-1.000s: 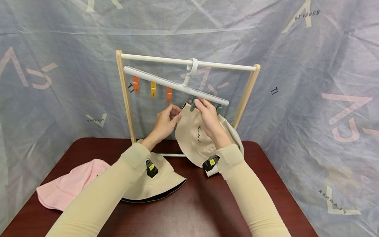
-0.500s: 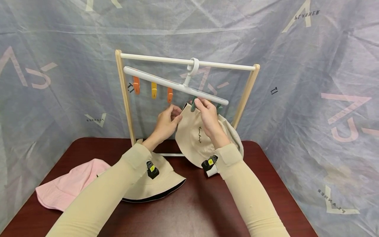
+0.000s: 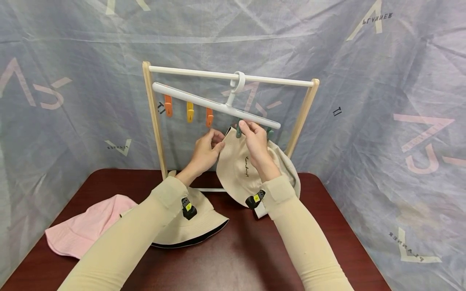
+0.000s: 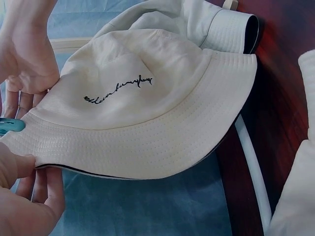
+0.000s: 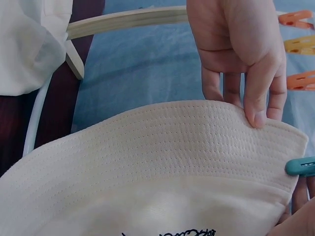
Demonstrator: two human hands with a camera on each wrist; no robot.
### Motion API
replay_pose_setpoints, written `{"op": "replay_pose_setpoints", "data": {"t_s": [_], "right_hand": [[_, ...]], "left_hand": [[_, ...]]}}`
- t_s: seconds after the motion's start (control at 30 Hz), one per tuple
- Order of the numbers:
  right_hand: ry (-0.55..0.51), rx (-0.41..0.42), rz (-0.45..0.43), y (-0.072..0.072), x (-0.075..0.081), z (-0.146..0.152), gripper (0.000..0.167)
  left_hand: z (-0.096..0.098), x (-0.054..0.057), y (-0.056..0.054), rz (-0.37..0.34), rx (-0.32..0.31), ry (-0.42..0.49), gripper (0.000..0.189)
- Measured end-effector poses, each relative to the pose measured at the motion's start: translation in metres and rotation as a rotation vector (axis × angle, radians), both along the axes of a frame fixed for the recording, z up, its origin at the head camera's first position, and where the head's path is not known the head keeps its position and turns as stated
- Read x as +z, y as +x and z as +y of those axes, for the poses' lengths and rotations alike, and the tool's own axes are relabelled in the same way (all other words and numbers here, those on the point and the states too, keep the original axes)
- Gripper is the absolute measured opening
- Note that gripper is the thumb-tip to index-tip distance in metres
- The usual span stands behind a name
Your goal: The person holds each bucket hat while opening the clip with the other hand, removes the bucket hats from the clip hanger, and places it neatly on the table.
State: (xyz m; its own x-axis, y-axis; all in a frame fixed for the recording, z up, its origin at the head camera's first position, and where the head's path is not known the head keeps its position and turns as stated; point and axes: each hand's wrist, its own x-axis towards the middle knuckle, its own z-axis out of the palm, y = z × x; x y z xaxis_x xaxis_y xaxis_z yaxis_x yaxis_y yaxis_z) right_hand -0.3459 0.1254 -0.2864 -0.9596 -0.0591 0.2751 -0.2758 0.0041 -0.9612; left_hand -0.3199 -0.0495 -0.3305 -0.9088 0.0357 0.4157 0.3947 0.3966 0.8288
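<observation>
A cream bucket hat (image 3: pixel 234 161) with black script and a dark lining hangs brim-up below the white hanger (image 3: pixel 196 98). My left hand (image 3: pixel 204 151) pinches its brim edge between thumb and fingers, clearly seen in the right wrist view. On the brim beside my right hand (image 3: pixel 257 147) sits a green clip (image 3: pixel 238 129); in the left wrist view the clip's tip (image 4: pixel 15 124) overlaps the fabric. My right hand grips the brim close to that clip, its fingers partly hidden behind the hat. Another pale hat (image 3: pixel 287 161) hangs to the right, near a second green clip (image 3: pixel 270 133).
A wooden-sided rack (image 3: pixel 154 121) carries the tilted hanger on its white rail (image 3: pixel 193 72). Orange (image 3: pixel 168 106) and yellow clips (image 3: pixel 190 112) dangle at the left. On the dark red table (image 3: pixel 225 266) lie a pink hat (image 3: pixel 91 224) and a cream hat (image 3: pixel 196 222).
The hanger's left end and its clips have sunk very slightly. Both hands stay on the hat's brim, with the hat shifted a touch to the right.
</observation>
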Motion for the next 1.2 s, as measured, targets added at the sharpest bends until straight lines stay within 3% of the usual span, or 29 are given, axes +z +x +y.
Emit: {"op": "replay_pose_setpoints", "data": {"t_s": [1.2], "right_hand": [[-0.006,-0.169,0.061,-0.0002,-0.0007,-0.0069,0.035]], "left_hand": [[0.0052,0.0013,0.0037,0.034,-0.001,-0.005,0.012]]}}
